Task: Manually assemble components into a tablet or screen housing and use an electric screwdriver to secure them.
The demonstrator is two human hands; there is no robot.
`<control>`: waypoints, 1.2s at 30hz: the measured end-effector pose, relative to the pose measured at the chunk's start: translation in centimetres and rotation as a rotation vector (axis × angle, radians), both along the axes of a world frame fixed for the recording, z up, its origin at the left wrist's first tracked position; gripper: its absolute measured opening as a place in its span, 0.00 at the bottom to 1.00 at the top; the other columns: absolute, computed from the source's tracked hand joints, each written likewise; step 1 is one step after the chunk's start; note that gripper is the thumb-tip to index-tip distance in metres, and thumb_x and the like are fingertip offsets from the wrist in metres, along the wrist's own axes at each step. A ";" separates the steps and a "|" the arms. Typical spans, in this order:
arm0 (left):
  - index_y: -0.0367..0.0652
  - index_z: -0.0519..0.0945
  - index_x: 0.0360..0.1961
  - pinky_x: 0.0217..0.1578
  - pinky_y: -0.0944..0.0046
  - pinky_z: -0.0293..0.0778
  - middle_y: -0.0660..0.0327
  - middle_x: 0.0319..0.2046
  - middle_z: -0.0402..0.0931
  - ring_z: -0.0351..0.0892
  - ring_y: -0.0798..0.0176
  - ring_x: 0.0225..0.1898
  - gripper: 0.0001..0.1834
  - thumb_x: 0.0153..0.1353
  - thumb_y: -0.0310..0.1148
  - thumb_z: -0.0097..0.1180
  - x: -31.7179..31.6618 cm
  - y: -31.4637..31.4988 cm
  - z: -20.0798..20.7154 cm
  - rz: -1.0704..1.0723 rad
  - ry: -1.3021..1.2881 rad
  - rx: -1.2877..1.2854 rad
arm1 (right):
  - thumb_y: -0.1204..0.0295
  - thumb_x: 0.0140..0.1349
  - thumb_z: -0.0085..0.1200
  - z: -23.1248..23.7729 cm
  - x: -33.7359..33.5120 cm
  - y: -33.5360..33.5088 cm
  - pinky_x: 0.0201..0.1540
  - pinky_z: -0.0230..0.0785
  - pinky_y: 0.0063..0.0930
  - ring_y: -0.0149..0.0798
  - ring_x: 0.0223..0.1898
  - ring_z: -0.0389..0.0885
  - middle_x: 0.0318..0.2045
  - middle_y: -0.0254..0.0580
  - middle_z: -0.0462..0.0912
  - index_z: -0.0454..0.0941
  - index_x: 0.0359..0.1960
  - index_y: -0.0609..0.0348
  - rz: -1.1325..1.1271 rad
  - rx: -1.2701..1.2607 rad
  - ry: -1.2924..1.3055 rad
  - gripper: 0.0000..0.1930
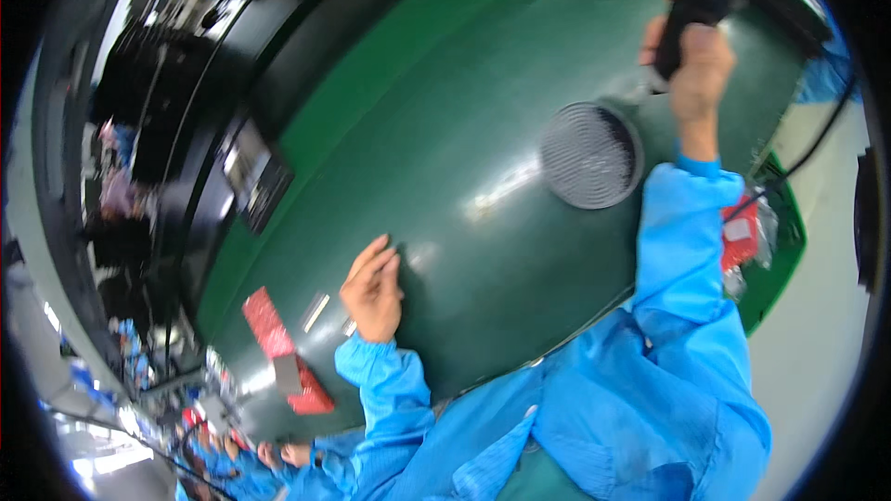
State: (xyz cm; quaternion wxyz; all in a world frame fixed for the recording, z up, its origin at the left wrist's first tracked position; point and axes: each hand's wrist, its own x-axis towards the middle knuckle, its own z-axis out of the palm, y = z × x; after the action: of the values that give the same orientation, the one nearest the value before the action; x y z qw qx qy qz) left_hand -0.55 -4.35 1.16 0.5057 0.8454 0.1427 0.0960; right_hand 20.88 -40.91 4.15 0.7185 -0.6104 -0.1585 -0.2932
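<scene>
High at the right, my right hand [701, 65] is wrapped round a black hand-held tool [696, 5]. The tool is blurred, so its exact kind does not show. Below and left of that hand, a round grey ribbed dish [566, 153] lies on the green table, with a dark patch over its right part. My left hand [373, 295] is near the table's front left, its fingers loosely bent and apart with nothing seen in them. Small silvery strips [316, 312] lie left of it.
Red packets [267, 323] lie on the green table [464, 269] at the left. A green bin [784, 255] with red and clear bags stands at my right, and a black cable [817, 144] hangs over it. A dark flat device [255, 176] sits at the far edge. Another person's hands [283, 455] show lower left.
</scene>
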 end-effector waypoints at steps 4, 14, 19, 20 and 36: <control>0.34 0.80 0.42 0.20 0.75 0.70 0.52 0.52 0.74 0.75 0.75 0.23 0.11 0.56 0.21 0.59 0.1 1.5 1.9 0.143 -0.009 0.256 | 0.44 0.65 0.39 0.3 -0.2 -0.5 0.27 0.67 0.21 0.30 0.24 0.74 0.25 0.42 0.75 0.67 0.52 0.74 -0.086 -0.176 0.072 0.36; 0.41 0.62 0.63 0.61 0.31 0.43 0.39 0.67 0.44 0.40 0.36 0.69 0.57 0.32 0.61 0.69 8.7 -15.0 3.9 -0.732 -0.084 0.707 | 0.56 0.65 0.50 0.0 -0.4 0.9 0.21 0.67 0.20 0.28 0.19 0.73 0.22 0.39 0.76 0.70 0.40 0.63 -0.022 0.007 0.005 0.19; 0.41 0.60 0.63 0.60 0.35 0.49 0.41 0.64 0.52 0.49 0.41 0.66 0.55 0.33 0.54 0.69 12.7 -20.2 1.5 -0.767 -0.242 0.685 | 0.55 0.65 0.50 -0.3 -0.2 0.0 0.20 0.64 0.18 0.26 0.18 0.72 0.19 0.36 0.75 0.71 0.38 0.63 -0.083 -0.065 -0.003 0.20; 0.41 0.60 0.63 0.60 0.35 0.49 0.41 0.64 0.52 0.49 0.41 0.66 0.55 0.33 0.54 0.69 13.1 -20.4 1.5 -0.775 -0.248 0.682 | 0.55 0.65 0.50 -0.3 -0.1 -0.2 0.20 0.64 0.18 0.26 0.18 0.72 0.19 0.36 0.75 0.71 0.38 0.63 -0.093 -0.067 -0.004 0.20; 0.37 0.66 0.55 0.57 0.48 0.55 0.46 0.56 0.63 0.60 0.44 0.60 0.47 0.30 0.43 0.70 12.0 -15.4 1.1 -0.521 -0.320 0.440 | 0.55 0.65 0.48 -0.6 -0.2 0.8 0.21 0.65 0.19 0.27 0.19 0.73 0.20 0.37 0.75 0.71 0.40 0.63 -0.052 -0.088 -0.010 0.20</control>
State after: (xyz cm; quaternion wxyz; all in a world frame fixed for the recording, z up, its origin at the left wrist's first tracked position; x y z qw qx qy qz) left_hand 11.46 -19.78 2.23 0.3353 0.9161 -0.1819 0.1234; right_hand 20.69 -40.08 3.53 0.6825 -0.6438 -0.1588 -0.3074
